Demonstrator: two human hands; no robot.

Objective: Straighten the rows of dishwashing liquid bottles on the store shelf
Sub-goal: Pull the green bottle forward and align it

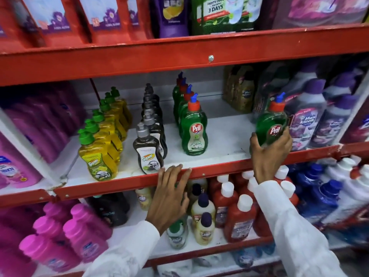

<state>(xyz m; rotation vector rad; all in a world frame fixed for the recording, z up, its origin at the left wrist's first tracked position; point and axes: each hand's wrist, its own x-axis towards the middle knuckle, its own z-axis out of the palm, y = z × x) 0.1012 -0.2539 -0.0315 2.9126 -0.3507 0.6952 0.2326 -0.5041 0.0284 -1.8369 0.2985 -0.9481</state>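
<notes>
On the white middle shelf [225, 140] stand three rows running front to back: yellow bottles with green caps [97, 158], dark bottles with grey caps [146, 151] and green Pril bottles with red caps [193, 132]. My right hand [269, 154] grips another green Pril bottle [270, 124] at the shelf's right front, tilted slightly, apart from the green row. My left hand [169, 194] rests flat with fingers spread on the red front rail [119, 183], just right of the dark row's front bottle, holding nothing.
Large purple-capped cleaner bottles [307, 116] crowd the right end of the shelf, close behind the held bottle. Pink bottles [26, 136] fill the left bay. Below are red, cream and blue bottles [239, 214]. Pouches hang on the upper shelf [219, 13].
</notes>
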